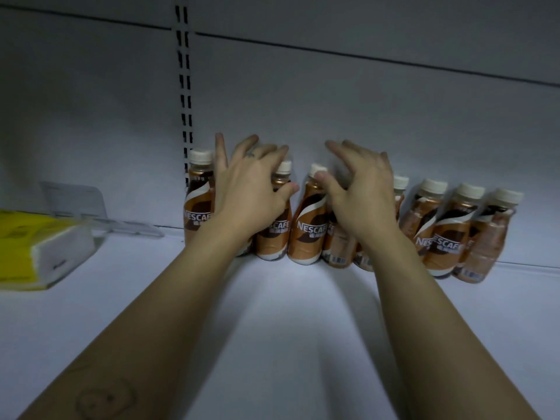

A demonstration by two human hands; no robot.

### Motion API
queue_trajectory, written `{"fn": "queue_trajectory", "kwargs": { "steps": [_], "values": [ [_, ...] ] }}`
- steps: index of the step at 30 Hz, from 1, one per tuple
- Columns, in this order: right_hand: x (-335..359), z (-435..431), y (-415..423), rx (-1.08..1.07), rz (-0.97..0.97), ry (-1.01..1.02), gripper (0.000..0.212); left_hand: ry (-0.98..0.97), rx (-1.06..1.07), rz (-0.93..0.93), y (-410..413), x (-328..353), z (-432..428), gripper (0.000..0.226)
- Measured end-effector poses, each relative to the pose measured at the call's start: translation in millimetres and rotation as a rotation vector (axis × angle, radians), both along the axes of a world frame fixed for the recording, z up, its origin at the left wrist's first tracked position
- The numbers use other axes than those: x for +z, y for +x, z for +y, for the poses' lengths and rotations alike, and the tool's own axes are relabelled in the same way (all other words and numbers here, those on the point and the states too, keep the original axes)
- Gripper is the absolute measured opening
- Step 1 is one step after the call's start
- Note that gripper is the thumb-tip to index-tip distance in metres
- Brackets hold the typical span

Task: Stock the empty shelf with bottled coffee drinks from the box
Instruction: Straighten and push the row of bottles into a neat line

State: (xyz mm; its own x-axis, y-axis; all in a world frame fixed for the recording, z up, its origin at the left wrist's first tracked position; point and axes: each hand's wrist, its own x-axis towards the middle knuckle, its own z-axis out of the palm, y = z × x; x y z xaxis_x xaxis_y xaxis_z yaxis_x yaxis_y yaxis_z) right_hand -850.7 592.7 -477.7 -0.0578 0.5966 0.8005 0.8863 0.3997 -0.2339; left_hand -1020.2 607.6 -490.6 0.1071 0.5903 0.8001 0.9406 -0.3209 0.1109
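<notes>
Dim, soft, vignetted wide-angle view

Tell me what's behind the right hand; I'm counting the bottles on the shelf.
Behind the right hand stand coffee bottles in the row on the shelf; only their lower labels show. Their caps and exact number are covered by the hand.

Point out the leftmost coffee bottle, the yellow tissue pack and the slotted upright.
leftmost coffee bottle [197, 213]: head view, on its brown label.
yellow tissue pack [27, 234]: head view, on its yellow top face.
slotted upright [185, 86]: head view, on the strip between its slots.
</notes>
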Motion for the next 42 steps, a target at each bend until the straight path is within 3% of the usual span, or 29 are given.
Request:
{"fn": "queue_trajectory", "kwargs": {
  "steps": [3,7,12,19,27,31,35,42],
  "values": [
    [18.1,-6.9,9.7,0.011,0.195,0.127,0.039,0.060,-0.045,0.013,6.5,8.1,-2.7,0.059],
    [27.9,-8.4,31.8,-0.061,0.083,0.112,0.033,0.066,-0.174,0.039,29.0,31.1,-0.1,0.051],
    [24.7,-6.7,71.6,-0.252,0.172,0.054,0.033,0.001,-0.303,0.136,80.5,42.5,5.5,0.048],
    [-3.0,-2.1,87.3,-0.334,-0.082,0.020,0.037,-0.047,-0.249,0.352,99.5,43.3,21.0,0.034],
    [-11.8,2.1,92.9,-0.332,-0.154,-0.026,0.042,-0.133,-0.254,0.407,96.9,49.9,24.9,0.031],
    [-10.6,7.4,89.6,-0.387,-0.125,0.000,0.051,-0.145,-0.281,0.377,96.1,49.4,26.7,0.030],
    [-11.0,13.1,88.1,-0.414,-0.088,0.042,0.043,-0.114,-0.278,0.368,95.3,47.0,29.0,0.027],
    [-11.0,15.1,91.2,-0.239,0.051,0.026,0.036,-0.053,-0.232,0.335,94.7,45.6,31.2,0.044]
  ]
}}
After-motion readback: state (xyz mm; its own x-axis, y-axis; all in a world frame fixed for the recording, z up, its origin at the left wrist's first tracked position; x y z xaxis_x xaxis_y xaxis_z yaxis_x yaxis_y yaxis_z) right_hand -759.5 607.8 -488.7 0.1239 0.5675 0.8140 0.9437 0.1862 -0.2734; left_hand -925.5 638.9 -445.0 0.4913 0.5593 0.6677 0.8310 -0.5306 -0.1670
